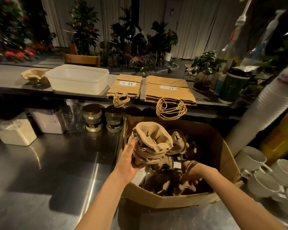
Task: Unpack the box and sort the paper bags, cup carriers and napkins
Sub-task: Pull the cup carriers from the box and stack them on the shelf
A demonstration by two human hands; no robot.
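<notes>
Interior of box [223, 146] dark; loose carriers [179, 143] there hard to separate. Right hand [191, 171] inside box, fingers curled among them, grip cannot be told. Left hand [131, 156] over box's left wall, fingers wrapped round carrier stack [151, 143].

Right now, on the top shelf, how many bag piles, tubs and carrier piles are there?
Bag piles: 2
Tubs: 1
Carrier piles: 1
Total: 4
</notes>
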